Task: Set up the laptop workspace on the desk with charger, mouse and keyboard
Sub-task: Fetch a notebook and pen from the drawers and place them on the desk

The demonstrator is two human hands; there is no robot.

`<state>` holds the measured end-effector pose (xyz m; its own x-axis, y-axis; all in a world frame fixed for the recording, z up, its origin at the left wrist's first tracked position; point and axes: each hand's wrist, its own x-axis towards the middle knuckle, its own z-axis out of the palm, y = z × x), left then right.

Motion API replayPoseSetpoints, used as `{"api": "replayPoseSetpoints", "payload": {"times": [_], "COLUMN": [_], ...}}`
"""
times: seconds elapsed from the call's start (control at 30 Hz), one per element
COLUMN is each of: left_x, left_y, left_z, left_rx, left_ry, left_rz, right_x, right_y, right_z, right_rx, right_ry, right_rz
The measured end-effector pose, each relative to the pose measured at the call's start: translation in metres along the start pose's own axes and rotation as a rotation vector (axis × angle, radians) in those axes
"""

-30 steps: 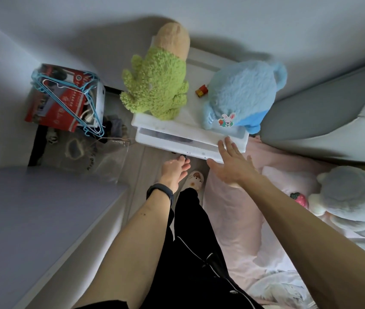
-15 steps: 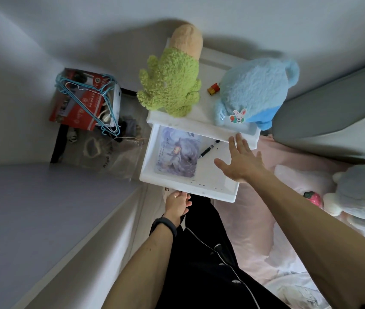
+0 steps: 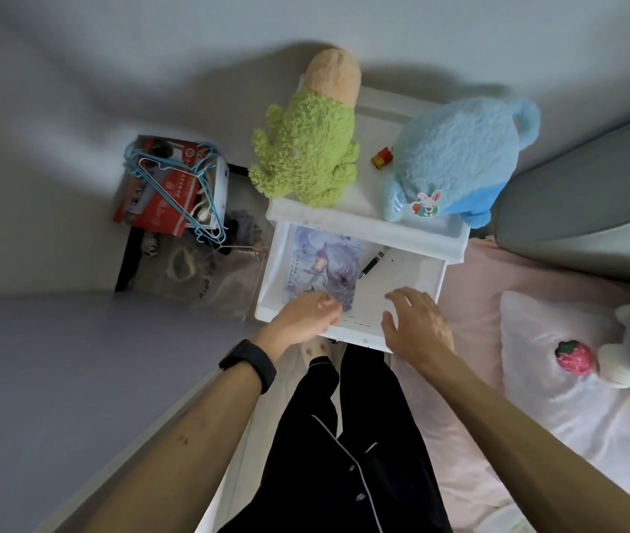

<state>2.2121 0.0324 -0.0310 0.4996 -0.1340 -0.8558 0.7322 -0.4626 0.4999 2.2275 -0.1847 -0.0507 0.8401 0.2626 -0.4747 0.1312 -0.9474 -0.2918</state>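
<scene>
Beside the pink bed (image 3: 471, 302), a white drawer (image 3: 405, 271) stands open; a purple printed mat (image 3: 321, 267) and a black pen (image 3: 373, 262) lie inside; my left hand (image 3: 302, 319) reaches the mat's near corner, though I cannot tell whether its fingers grip; my right hand (image 3: 417, 325) hovers, fingers apart.

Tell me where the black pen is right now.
In the head view, the pen lies inside the open white drawer, near its back, just right of the purple picture sheet and beyond the right hand.
</scene>
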Motion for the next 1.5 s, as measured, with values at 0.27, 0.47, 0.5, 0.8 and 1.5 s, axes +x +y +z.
{"api": "replayPoseSetpoints", "payload": {"times": [0.27, 0.47, 0.5, 0.8, 1.5], "left_x": [0.084, 0.101, 0.1, 0.047, -0.183], "left_y": [-0.019, -0.028, -0.027, 0.007, -0.033], "left_z": [-0.007, -0.013, -0.015, -0.05, -0.06], "left_rx": [-0.012, -0.002, -0.006, -0.194, -0.252], "left_ry": [0.52, 0.538, 0.532, 0.357, 0.774], "left_rz": [-0.159, -0.166, -0.165, -0.172, -0.104], "right_x": [0.101, 0.129, 0.124, 0.046, -0.033], "right_y": [-0.017, -0.018, -0.018, -0.001, -0.127], "right_z": [0.031, 0.045, 0.045, 0.001, 0.038], "right_rx": [0.424, 0.35, 0.342, 0.482, 1.494], "right_ry": [-0.023, 0.014, -0.005, -0.272, -0.203], "right_rz": [0.474, 0.585, 0.579, 0.605, 1.222]}}
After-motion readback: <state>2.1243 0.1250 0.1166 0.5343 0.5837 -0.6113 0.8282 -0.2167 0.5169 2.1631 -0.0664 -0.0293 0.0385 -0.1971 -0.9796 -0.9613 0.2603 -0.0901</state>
